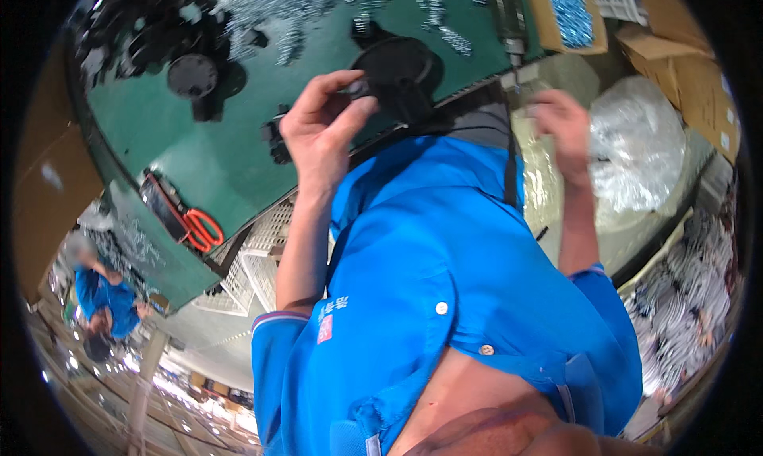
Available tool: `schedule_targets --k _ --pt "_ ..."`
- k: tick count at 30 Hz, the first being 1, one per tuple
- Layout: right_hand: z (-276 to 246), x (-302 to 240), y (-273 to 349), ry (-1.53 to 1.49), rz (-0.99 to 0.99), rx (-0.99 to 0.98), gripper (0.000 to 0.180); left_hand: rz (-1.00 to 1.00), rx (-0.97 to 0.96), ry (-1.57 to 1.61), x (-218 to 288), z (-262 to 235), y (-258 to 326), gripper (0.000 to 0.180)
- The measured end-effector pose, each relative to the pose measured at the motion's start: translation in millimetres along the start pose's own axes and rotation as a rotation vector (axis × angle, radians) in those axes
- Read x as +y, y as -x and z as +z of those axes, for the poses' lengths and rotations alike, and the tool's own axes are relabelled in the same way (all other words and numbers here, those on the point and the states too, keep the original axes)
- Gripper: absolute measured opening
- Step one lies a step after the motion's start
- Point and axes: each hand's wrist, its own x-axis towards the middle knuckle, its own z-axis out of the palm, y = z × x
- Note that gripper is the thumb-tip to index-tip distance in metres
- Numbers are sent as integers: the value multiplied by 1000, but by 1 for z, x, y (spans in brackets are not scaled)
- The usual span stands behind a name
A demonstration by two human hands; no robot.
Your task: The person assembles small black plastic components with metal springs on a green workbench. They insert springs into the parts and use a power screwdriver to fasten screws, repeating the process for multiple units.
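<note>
My left hand [324,126] is closed in a pinch, with a small dark part [358,87] between thumb and fingers. Just beside it a round black plastic piece [397,63] with a short arm lies at the table's near edge. My right hand [563,129] is raised off to the right, smeared by motion, so its fingers and anything in them cannot be made out. Above that hand hangs a slim power screwdriver [513,39], its thin bit pointing down. Near my left wrist lies a small black part [277,135].
The green table [179,142] holds loose shiny screws [278,11], black parts [139,43], another round piece [192,76] and orange-handled scissors [203,227]. Right are a box of screws [568,15], cartons [699,90] and clear plastic bags [636,142]. A co-worker [107,301] is far left.
</note>
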Motion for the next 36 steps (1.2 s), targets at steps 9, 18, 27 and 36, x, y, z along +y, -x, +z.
schedule_targets --k 9,18,27,36 --pt "45 -114 -36 74 -435 169 27 412 -41 -238 7 10 4 66" --pt "150 -127 -31 272 -779 -506 37 505 22 -383 9 3 8 79" --pt "142 -126 -72 91 -420 -274 22 369 238 -692 -7 -5 -10 68" --pt "162 -117 -116 239 -469 -269 20 292 208 -779 -22 10 -24 60"
